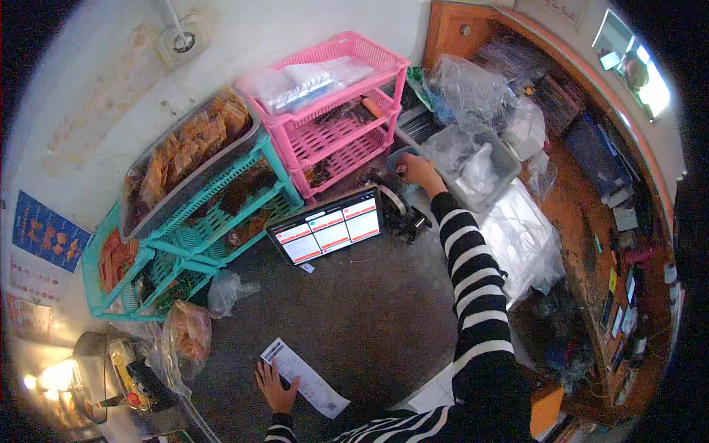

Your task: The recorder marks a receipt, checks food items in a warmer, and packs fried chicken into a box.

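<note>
My left hand (pixel 276 385) rests flat with fingers spread on the edge of a printed paper receipt (pixel 310 382) lying on the dark tabletop (pixel 354 310). My right arm, in a striped sleeve, stretches forward, and my right hand (pixel 416 170) is at a small bluish container (pixel 403 158) beyond the screen. Its fingers are curled around something dark or reddish, too small to name. A lit tablet-like screen (pixel 327 226) stands tilted on the table, left of my right hand. Just right of that hand sits a clear plastic bin (pixel 501 180) with plastic bags in it.
Behind the screen stands a pink tiered plastic rack (pixel 343 138); left of it, a teal rack (pixel 221 243) bears a metal tray (pixel 188 191) of packaged food. White plastic bags (pixel 518 238) lie right of my forearm. A bagged item (pixel 188 332) and clear plastic (pixel 230 293) lie at the left.
</note>
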`<state>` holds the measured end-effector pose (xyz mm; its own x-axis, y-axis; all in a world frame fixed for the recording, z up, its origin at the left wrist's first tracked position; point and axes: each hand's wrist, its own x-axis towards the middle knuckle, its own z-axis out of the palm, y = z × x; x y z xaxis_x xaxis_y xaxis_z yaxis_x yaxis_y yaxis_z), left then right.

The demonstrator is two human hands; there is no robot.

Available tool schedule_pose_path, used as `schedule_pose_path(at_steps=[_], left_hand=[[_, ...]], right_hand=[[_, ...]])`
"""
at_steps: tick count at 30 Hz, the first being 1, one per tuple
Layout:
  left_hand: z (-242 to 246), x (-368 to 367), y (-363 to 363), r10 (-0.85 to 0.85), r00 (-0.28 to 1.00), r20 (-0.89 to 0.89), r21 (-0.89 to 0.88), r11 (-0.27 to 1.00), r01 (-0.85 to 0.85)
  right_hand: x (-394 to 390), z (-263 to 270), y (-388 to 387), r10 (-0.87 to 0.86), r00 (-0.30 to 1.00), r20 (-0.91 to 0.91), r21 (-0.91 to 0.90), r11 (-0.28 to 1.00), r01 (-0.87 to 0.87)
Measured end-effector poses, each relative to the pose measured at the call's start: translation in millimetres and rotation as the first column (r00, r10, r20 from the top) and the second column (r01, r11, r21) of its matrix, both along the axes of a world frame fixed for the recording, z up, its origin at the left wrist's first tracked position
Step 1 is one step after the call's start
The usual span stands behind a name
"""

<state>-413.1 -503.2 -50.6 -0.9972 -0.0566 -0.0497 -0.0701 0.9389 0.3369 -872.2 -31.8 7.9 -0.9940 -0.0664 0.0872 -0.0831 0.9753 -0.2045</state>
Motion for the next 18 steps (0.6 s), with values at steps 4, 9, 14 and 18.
schedule_pose_path(at_steps=[4, 9, 14, 18], left_hand=[[-0.4, 1.3, -0.7, 0.017, 1.0, -0.004, -0.016, 1.0, -0.017], [1.8, 0.7, -0.7, 0.03, 1.0, 0.006, -0.02, 0.999, -0.03], [5.0, -0.9, 2.6, 0.053, 0.998, -0.039, -0.003, 0.999, -0.054], [-2.0, 9.8, 9.3, 0.066, 0.998, 0.013, -0.042, 0.997, -0.065]], right_hand=[[0.5, 2.7, -0.8, -0.003, 0.941, -0.339, 0.123, 0.991, 0.048], [62.3, 48.2, -10.9, -0.148, 0.824, -0.547, -0.244, 0.97, 0.012], [207.7, 28.3, -52.8, -0.393, 0.898, -0.198, -0.643, 0.744, 0.184], [356.6, -34.9, -102.7, -0.181, 0.976, 0.122, -0.705, 0.676, 0.213]])
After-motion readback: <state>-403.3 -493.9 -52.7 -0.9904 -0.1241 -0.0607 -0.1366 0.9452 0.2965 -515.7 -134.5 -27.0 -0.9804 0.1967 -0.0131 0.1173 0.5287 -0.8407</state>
